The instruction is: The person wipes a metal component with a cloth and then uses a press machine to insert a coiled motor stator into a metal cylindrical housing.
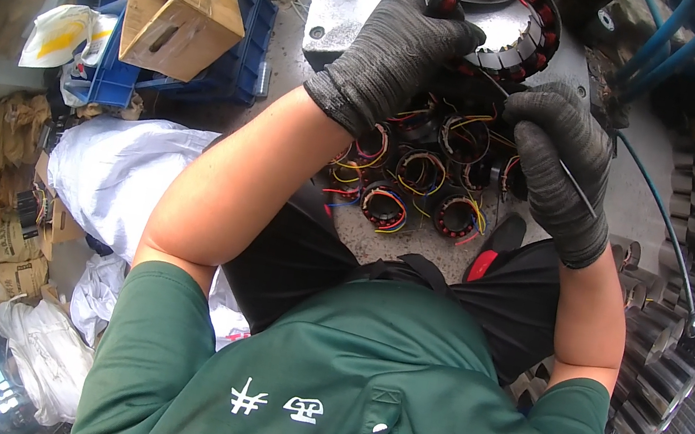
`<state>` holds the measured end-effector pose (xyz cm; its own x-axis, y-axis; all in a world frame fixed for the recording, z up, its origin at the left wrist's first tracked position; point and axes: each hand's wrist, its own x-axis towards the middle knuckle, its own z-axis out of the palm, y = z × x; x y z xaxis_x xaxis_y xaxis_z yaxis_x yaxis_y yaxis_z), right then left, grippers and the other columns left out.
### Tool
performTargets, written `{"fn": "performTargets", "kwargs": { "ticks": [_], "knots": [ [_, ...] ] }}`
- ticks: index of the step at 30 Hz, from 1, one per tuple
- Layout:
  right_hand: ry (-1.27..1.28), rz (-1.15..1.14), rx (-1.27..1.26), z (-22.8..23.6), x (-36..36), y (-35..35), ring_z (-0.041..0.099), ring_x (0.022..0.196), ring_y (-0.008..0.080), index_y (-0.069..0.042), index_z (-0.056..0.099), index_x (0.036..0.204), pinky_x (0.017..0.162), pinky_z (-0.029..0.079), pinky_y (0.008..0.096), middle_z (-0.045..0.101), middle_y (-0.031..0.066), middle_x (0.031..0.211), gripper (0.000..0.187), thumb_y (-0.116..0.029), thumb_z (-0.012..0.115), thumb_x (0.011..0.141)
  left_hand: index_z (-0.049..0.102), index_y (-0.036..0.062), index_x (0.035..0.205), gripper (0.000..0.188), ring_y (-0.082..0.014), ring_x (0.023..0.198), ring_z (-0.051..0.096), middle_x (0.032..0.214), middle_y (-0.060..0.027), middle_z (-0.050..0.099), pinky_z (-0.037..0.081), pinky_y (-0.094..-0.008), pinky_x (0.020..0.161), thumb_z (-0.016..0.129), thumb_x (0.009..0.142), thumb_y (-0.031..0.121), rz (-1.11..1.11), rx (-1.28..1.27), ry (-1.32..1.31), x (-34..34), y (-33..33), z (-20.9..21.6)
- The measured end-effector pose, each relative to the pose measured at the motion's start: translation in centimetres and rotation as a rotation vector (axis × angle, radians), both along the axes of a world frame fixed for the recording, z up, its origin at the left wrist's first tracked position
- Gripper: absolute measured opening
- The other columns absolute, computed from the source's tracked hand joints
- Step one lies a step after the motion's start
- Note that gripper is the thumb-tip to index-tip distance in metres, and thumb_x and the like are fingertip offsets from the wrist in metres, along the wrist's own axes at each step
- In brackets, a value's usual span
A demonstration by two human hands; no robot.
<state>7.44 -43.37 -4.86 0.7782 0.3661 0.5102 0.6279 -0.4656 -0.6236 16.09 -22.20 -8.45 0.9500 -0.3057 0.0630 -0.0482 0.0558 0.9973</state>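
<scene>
My left hand (408, 48), in a dark grey knitted glove, grips a motor stator (546, 41) by its near left side. The stator is a dark ring with red-brown copper windings and metal teeth facing inward, held tilted above a metal plate (336, 8). My right hand (563, 166), gloved alike, is closed around a thin metal rod (579, 190). One end of the rod points at the ring's lower edge; whether it touches cannot be made out. The other end sticks out below my fingers.
Below my hands, several stators (441, 215) with coloured wires lie on the floor between my legs. At left are a blue crate (255, 27), a cardboard box (208, 5) and a white sack (125, 175). Stacked metal cylinders (654, 337) and a blue-green hose (660, 191) are at right.
</scene>
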Motion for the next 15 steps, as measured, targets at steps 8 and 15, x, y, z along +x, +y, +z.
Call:
{"fn": "performTargets", "kwargs": {
  "ticks": [8, 15],
  "knots": [
    [0.372, 0.028, 0.265, -0.8, 0.4, -1.1, 0.066, 0.082, 0.0139, 0.000, 0.072, 0.104, 0.077, 0.053, 0.0307, 0.071, 0.0046, 0.086, 0.021, -0.013, 0.063, 0.090, 0.065, -0.0028, 0.118, 0.044, -0.0203, 0.089, 0.072, 0.099, -0.0141, 0.073, 0.059, -0.0337, 0.081, 0.078, 0.081, 0.016, 0.039, 0.112, -0.031, -0.2, 0.1, 0.8],
    [0.567, 0.103, 0.381, -1.0, 0.6, -1.7, 0.066, 0.085, 0.0128, 0.000, 0.074, 0.103, 0.079, 0.053, 0.0286, 0.071, 0.0047, 0.087, 0.024, -0.017, 0.064, 0.090, 0.066, 0.0037, 0.121, 0.032, -0.0201, 0.092, 0.069, 0.101, -0.0087, 0.073, 0.056, -0.0357, 0.083, 0.070, 0.090, 0.008, 0.073, -0.004, 0.105, -0.8, -0.4, 1.6]
  ]
}}
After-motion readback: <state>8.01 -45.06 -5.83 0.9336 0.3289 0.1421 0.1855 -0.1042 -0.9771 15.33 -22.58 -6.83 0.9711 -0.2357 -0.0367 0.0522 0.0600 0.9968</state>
